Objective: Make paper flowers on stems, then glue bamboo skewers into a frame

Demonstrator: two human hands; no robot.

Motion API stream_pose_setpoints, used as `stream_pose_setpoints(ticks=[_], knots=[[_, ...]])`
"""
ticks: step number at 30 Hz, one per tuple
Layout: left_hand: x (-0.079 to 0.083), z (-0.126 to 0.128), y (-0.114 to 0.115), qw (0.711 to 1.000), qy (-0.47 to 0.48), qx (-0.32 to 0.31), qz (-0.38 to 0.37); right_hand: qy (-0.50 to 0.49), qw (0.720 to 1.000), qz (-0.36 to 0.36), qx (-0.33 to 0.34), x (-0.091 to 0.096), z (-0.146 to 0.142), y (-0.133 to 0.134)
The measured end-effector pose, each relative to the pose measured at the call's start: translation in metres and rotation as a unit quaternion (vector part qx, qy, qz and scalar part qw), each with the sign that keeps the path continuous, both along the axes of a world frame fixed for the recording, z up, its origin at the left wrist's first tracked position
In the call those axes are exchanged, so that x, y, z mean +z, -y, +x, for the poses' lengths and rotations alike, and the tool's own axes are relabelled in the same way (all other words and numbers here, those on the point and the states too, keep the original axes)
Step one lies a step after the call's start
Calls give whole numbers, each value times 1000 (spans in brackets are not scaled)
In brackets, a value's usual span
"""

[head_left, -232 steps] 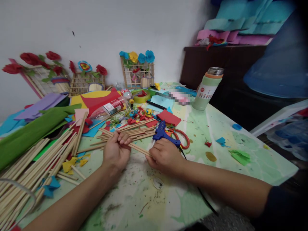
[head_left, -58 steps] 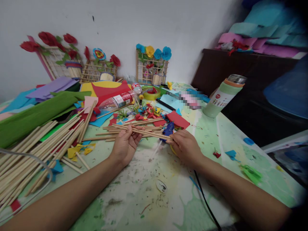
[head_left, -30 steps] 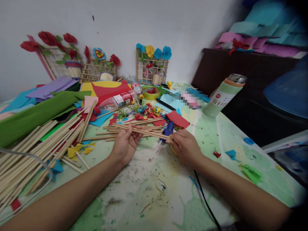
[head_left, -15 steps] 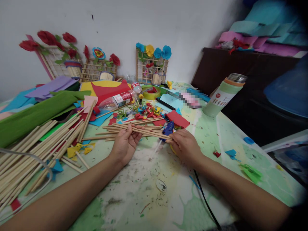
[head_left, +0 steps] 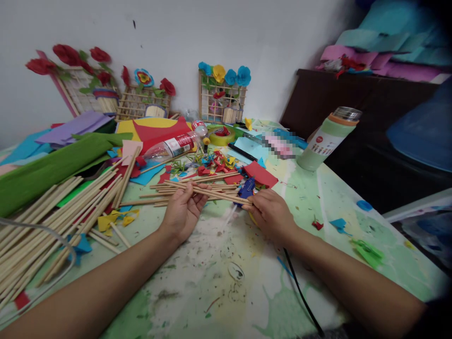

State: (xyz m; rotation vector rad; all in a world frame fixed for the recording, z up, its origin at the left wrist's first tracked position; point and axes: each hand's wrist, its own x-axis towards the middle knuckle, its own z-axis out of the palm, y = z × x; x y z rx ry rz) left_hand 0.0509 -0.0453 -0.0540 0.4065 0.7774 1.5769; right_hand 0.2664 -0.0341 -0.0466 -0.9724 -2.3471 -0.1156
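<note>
Two thin wooden sticks (head_left: 221,193) lie side by side across my hands. My left hand (head_left: 184,209) pinches them near their left part between thumb and fingers. At their right ends, my right hand (head_left: 271,213) is closed around the tips. Just behind the right fingers rests a blue glue gun (head_left: 246,189), partly hidden by that hand, with a black cord (head_left: 300,292) running toward the front edge. More wooden sticks (head_left: 160,193) lie on the table behind my left hand.
A large pile of sticks (head_left: 67,221) and green paper (head_left: 60,165) cover the left. Behind are a plastic bottle (head_left: 173,146), yellow tape (head_left: 221,135) and paper scraps (head_left: 219,165). A green flask (head_left: 326,140) stands at right. Stick lattices with paper flowers (head_left: 223,96) lean on the wall.
Almost nothing differs. The view has shifted very slightly, and both hands keep their hold on the sticks.
</note>
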Motion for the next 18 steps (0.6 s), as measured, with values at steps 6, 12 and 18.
stream_pose_setpoints(ticks=[6, 12, 18], knots=[[1, 0, -1, 1000, 3, 1, -6, -10, 1000, 0, 6, 0, 1, 0], [0, 0, -1, 1000, 0, 2, -6, -14, 1000, -3, 9, 1, 0, 1], [0, 0, 0, 1000, 1, -1, -1, -12, 1000, -1, 6, 1, 0, 1]])
